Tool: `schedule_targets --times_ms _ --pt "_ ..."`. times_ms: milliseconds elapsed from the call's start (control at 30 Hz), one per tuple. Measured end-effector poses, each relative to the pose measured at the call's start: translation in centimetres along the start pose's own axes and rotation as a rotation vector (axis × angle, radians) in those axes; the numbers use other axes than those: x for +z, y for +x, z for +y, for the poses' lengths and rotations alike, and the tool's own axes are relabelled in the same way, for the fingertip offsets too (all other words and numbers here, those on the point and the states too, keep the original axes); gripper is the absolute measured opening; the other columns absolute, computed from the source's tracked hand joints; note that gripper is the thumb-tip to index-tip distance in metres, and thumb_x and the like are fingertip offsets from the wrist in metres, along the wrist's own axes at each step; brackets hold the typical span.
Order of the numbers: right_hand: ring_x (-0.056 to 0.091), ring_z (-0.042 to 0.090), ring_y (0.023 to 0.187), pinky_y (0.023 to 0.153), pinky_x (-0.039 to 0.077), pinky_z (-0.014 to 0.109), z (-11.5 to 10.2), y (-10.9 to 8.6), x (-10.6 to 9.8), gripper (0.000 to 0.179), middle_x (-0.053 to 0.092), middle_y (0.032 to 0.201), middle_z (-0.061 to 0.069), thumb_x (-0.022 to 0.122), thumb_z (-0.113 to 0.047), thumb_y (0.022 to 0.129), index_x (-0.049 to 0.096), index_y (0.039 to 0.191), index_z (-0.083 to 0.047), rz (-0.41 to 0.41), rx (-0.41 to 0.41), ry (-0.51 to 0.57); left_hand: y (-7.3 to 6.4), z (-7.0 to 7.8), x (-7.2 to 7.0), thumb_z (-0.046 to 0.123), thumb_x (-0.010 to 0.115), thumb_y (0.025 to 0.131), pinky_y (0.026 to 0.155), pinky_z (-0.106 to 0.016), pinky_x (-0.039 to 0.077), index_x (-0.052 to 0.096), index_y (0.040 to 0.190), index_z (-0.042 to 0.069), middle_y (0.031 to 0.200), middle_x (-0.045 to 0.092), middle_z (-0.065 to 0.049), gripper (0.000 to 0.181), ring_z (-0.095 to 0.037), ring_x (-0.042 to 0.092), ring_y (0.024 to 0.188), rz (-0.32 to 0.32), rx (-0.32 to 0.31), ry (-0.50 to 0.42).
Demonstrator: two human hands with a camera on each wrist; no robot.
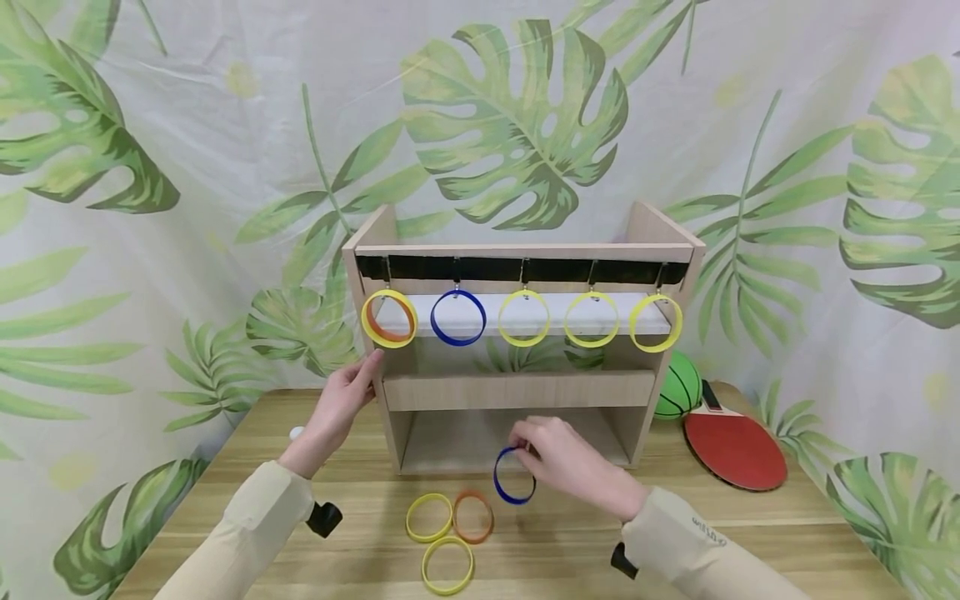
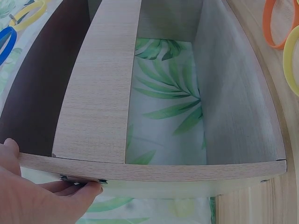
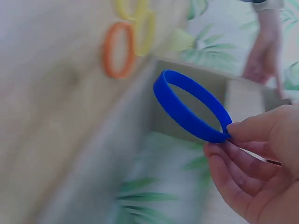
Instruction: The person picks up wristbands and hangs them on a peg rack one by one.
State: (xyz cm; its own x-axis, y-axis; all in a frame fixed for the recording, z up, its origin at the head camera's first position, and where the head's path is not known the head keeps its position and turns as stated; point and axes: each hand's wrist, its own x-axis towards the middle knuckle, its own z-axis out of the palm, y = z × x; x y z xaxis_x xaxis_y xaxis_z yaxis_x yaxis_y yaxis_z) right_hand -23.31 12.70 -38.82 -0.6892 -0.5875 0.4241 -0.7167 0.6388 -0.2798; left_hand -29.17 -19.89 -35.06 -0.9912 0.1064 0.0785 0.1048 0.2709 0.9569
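My right hand (image 1: pixel 558 454) pinches a blue wristband (image 3: pixel 191 109) between thumb and fingertips, low in front of the wooden shelf (image 1: pixel 517 392). The band hangs upright over the table. My left hand (image 1: pixel 347 400) grips the front edge of the shelf's left side panel. From hooks on a black strip (image 1: pixel 491 268) hang a yellow wristband (image 1: pixel 390 342) together with an orange wristband (image 1: pixel 405 310) at far left, a blue wristband (image 1: pixel 459 342), then three yellow ones to the right. On the table lie an orange wristband (image 1: pixel 474 517) and two yellow wristbands (image 1: pixel 429 540) (image 1: pixel 447 592).
Right of the shelf, a green ball (image 1: pixel 677 387) stands beside a red table-tennis paddle (image 1: pixel 735 450). A leaf-patterned cloth (image 1: pixel 225 167) hangs behind the wooden table (image 1: pixel 300 542). A small white object (image 1: pixel 296 432) shows left of the shelf, partly behind the left forearm.
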Motion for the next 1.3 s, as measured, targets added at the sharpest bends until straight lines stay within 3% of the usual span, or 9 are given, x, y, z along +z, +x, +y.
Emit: schedule_targets --times_ms 233,500,633,733,833,900,967,1067,1300 --pt "0.064 0.008 0.076 0.065 0.055 0.013 -2.9 2.9 -5.3 0.003 0.070 0.089 0.002 0.070 -0.005 0.091 0.069 0.094 -0.006 0.109 -0.156 -0.089 0.1 -0.1 0.0 0.057 0.039 0.102 0.120 -0.046 0.036 0.050 0.137 -0.010 0.164 0.023 -0.014 0.076 -0.029 0.031 0.148 0.017 0.001 -0.003" --pt "0.064 0.008 0.077 0.067 0.055 0.014 -5.6 6.3 -10.8 0.004 0.070 0.090 0.003 0.070 -0.004 0.091 0.070 0.095 -0.005 0.194 -0.242 -0.069 0.2 -0.1 0.0 0.056 0.039 0.102 0.119 -0.045 0.037 0.051 0.136 -0.010 0.165 0.021 -0.013 0.075 -0.029 0.030 0.150 0.011 0.008 -0.012" --pt "0.066 0.012 0.077 0.067 0.057 0.016 -6.5 8.1 -13.0 0.005 0.071 0.092 0.007 0.069 0.000 0.090 0.069 0.095 -0.003 0.237 -0.278 -0.047 0.2 -0.1 0.1 0.056 0.041 0.102 0.118 -0.046 0.038 0.061 0.111 -0.005 0.164 0.024 -0.012 0.064 -0.027 0.032 0.148 0.021 0.011 -0.020" --pt "0.067 0.014 0.076 0.065 0.057 0.019 -6.8 9.6 -14.0 0.004 0.072 0.092 0.008 0.068 0.000 0.090 0.069 0.094 -0.001 0.267 -0.284 -0.043 0.2 -0.1 0.1 0.056 0.043 0.101 0.118 -0.046 0.039 0.056 0.088 0.004 0.163 0.027 -0.012 0.055 -0.025 0.034 0.146 0.027 0.006 -0.032" --pt "0.067 0.014 0.076 0.066 0.058 0.023 -6.8 10.9 -14.7 0.003 0.072 0.091 0.008 0.067 -0.002 0.091 0.069 0.093 -0.002 0.283 -0.270 -0.044 0.2 -0.1 0.1 0.056 0.043 0.101 0.118 -0.045 0.040 0.049 0.080 0.007 0.163 0.028 -0.011 0.053 -0.023 0.034 0.146 0.031 0.000 -0.038" --pt "0.066 0.014 0.076 0.067 0.058 0.024 -6.7 11.6 -14.9 0.003 0.072 0.091 0.008 0.067 -0.003 0.092 0.069 0.093 -0.002 0.282 -0.257 -0.041 0.2 -0.1 0.1 0.056 0.043 0.101 0.119 -0.045 0.039 0.057 0.089 0.000 0.164 0.026 -0.011 0.059 -0.024 0.033 0.147 0.027 -0.002 -0.035" --pt "0.066 0.015 0.077 0.068 0.058 0.025 -6.6 12.2 -14.9 0.003 0.072 0.090 0.008 0.066 -0.004 0.092 0.069 0.093 -0.002 0.273 -0.240 -0.046 0.2 -0.1 0.1 0.056 0.042 0.102 0.119 -0.045 0.037 0.061 0.117 -0.007 0.165 0.023 -0.012 0.068 -0.026 0.030 0.149 0.021 0.000 -0.031" --pt "0.065 0.015 0.079 0.070 0.058 0.024 -6.3 12.9 -14.8 0.004 0.072 0.091 0.007 0.065 -0.005 0.093 0.069 0.093 -0.003 0.244 -0.215 -0.062 0.1 -0.1 0.1 0.056 0.040 0.102 0.120 -0.045 0.036 0.042 0.145 -0.009 0.165 0.020 -0.013 0.077 -0.029 0.028 0.150 0.013 0.001 -0.028" --pt "0.066 0.017 0.082 0.074 0.058 0.026 -5.8 13.8 -14.2 0.005 0.072 0.091 0.008 0.065 -0.005 0.093 0.069 0.092 -0.002 0.210 -0.192 -0.100 0.1 -0.1 0.1 0.052 0.039 0.104 0.120 -0.045 0.035 0.040 0.147 -0.007 0.165 0.020 -0.013 0.073 -0.030 0.030 0.149 0.012 0.000 -0.034"
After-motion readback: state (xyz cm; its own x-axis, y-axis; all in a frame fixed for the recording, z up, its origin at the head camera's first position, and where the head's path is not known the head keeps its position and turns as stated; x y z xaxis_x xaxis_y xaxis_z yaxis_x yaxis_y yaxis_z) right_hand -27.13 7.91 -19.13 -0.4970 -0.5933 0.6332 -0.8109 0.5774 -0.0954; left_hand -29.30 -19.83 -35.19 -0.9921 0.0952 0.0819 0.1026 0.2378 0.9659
